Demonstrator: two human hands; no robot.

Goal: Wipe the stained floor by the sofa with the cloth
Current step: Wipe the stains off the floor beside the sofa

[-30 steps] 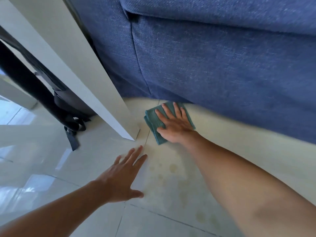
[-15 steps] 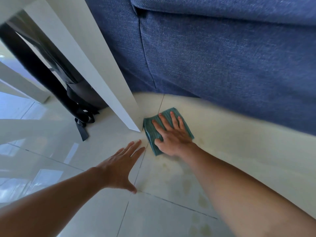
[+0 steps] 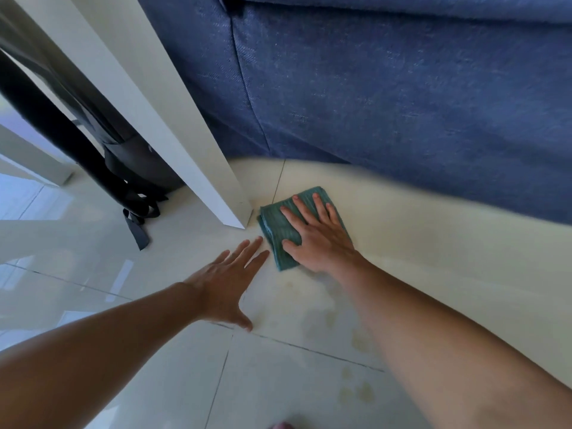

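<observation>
A folded teal cloth (image 3: 275, 227) lies flat on the pale tiled floor (image 3: 154, 305), just in front of the blue sofa (image 3: 387, 88). My right hand (image 3: 318, 239) presses down on it with fingers spread. My left hand (image 3: 229, 283) rests open and flat on the tile just left of the cloth, fingertips close to its edge. Faint yellowish stains (image 3: 356, 391) spot the floor near me, between my two forearms and under the right arm.
A white table leg (image 3: 192, 144) stands slanted right beside the cloth's left edge. Behind it a black bag with dangling straps (image 3: 136, 193) sits on the floor. The sofa front closes off the far side.
My right hand has slid the cloth toward me, away from the sofa base and alongside the table leg. The left hand stays planted on the tile.
</observation>
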